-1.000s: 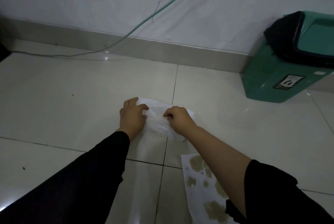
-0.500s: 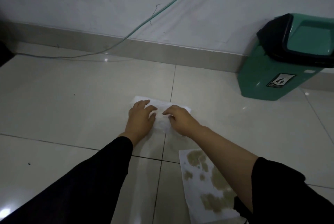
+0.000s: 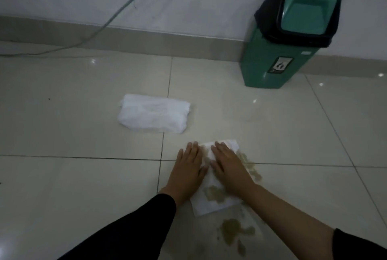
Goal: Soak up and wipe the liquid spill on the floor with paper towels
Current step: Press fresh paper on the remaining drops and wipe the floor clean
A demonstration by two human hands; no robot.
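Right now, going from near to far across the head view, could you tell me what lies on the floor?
Brownish spill → stained paper towel under both flat hands → folded white towel → green bin by the wall.

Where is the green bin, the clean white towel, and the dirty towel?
green bin (image 3: 270, 67), head view, on its front wall.
clean white towel (image 3: 154, 116), head view, on its middle.
dirty towel (image 3: 211, 201), head view, on the stained part below the hands.
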